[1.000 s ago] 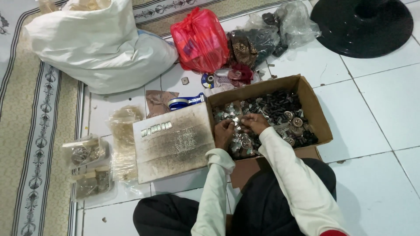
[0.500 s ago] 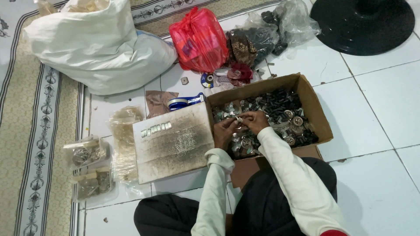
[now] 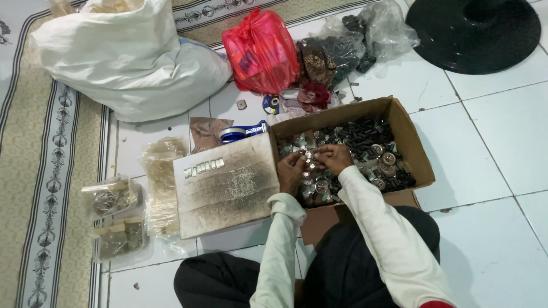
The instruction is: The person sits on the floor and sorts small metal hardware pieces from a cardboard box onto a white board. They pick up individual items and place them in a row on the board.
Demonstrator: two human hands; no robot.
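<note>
Landmark: the open cardboard box [image 3: 412,149] on the white tiled floor [image 3: 491,142] is taken as reference for all places.
Small metal parts [image 3: 365,149]: a loose heap of dark and silvery pieces is seen inside the box, filling most of its bottom.
Left hand [image 3: 292,171]: it is placed inside the box at its left part, fingers curled over the parts; whether a piece is truly pinched cannot be told.
Right hand [image 3: 334,158]: it is held just beside the left hand, over the middle of the box, fingertips bent together on a small shiny piece, as far as can be judged.
Handling: each part is judged stiff, hard and light alone, a little slippery; a pinch of two fingertips at the edges is judged best. The full box is judged heavy.
Box flap [image 3: 228,188]: it is folded out to the left of the box, and a short row of silvery pieces [image 3: 204,168] is laid on it.
Red plastic bag [image 3: 261,51]: behind the box.
White sack [image 3: 128,57]: behind the box, to the left.
</note>
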